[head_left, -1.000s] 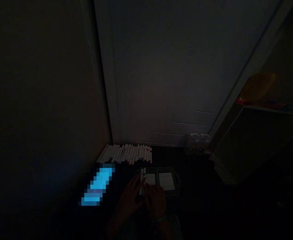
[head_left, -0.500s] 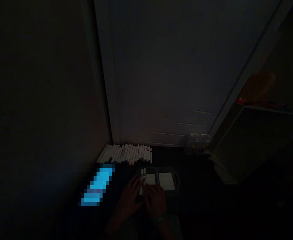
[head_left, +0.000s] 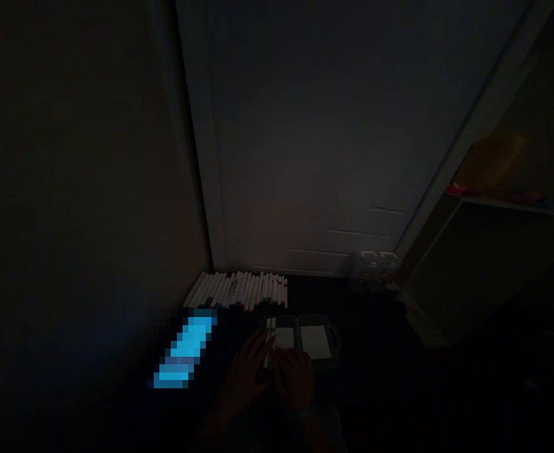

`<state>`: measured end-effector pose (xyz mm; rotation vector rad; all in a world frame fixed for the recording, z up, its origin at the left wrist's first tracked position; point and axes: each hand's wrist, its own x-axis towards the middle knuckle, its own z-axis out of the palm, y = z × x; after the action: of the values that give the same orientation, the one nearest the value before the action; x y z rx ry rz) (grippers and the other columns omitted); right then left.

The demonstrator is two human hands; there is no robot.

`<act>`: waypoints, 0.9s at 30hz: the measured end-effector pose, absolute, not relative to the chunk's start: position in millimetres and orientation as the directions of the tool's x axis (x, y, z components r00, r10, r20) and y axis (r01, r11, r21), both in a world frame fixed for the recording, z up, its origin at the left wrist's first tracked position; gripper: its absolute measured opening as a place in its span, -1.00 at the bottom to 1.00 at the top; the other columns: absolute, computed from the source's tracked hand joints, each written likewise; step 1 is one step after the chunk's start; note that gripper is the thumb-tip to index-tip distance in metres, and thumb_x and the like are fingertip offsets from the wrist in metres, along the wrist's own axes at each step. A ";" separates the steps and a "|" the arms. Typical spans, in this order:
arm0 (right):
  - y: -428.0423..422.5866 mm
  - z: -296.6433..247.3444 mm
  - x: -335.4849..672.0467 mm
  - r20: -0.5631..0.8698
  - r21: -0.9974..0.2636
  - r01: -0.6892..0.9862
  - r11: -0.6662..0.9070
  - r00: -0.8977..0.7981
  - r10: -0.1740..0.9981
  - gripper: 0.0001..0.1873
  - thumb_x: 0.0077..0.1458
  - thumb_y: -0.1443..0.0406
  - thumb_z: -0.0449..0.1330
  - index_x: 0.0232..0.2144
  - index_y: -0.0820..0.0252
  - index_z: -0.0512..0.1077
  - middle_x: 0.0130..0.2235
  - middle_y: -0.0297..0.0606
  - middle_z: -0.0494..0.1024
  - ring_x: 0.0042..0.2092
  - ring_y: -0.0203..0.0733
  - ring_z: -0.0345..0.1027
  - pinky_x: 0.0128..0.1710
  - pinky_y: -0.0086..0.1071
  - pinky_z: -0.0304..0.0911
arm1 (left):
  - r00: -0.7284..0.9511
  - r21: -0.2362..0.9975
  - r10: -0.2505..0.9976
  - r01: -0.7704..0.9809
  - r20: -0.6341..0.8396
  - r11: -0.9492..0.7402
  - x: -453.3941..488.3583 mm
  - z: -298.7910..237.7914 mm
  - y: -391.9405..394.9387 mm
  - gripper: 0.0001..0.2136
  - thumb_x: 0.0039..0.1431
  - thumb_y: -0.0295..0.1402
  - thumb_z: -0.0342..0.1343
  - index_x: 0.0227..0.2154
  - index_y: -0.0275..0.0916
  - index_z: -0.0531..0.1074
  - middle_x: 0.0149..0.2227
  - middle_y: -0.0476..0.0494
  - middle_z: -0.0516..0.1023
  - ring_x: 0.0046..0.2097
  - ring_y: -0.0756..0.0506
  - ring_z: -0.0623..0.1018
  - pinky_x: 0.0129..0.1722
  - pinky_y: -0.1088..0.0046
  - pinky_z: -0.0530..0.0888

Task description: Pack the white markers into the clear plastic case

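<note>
The scene is very dark. A clear plastic case (head_left: 336, 343) lies opened out flat, with white sheets (head_left: 315, 342) in its two halves. Two white markers (head_left: 268, 343) stand side by side along the left part of the case, the right one with a green band. My left hand (head_left: 245, 374) rests at their left side, fingers stretched out and touching them. My right hand (head_left: 296, 377) is curled over the case, its fingertips closed at the green-banded marker (head_left: 272, 340); the lower end of that marker is partly hidden.
A row of several white markers (head_left: 239, 290) lies at the back left against the wall. A glowing, pixelated screen (head_left: 185, 349) is left of my hands. Two clear containers with handles (head_left: 374, 272) stand at the back right. A shelf (head_left: 503, 204) juts out on the far right.
The picture has become slightly darker. Both hands and the markers stay in nearly the same place.
</note>
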<state>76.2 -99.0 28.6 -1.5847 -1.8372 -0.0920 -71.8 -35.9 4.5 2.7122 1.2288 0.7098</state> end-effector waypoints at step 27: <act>-100.5 28.6 75.8 0.533 -0.447 0.860 0.248 0.034 0.845 -0.65 0.11 0.37 0.00 -0.05 0.06 0.31 -0.14 -0.26 0.47 -0.11 -0.15 0.29 -0.03 -0.20 0.10 | 0.569 0.265 0.726 0.686 0.386 -0.678 -71.9 4.9 -35.8 -0.31 0.03 -0.21 0.08 0.20 0.01 -0.11 0.25 -0.05 0.02 0.22 -0.24 0.06 0.11 0.15 0.21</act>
<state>75.8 -100.5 28.6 -1.5696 -1.7789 -0.0251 -71.9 -35.8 4.9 2.7059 1.2210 0.7264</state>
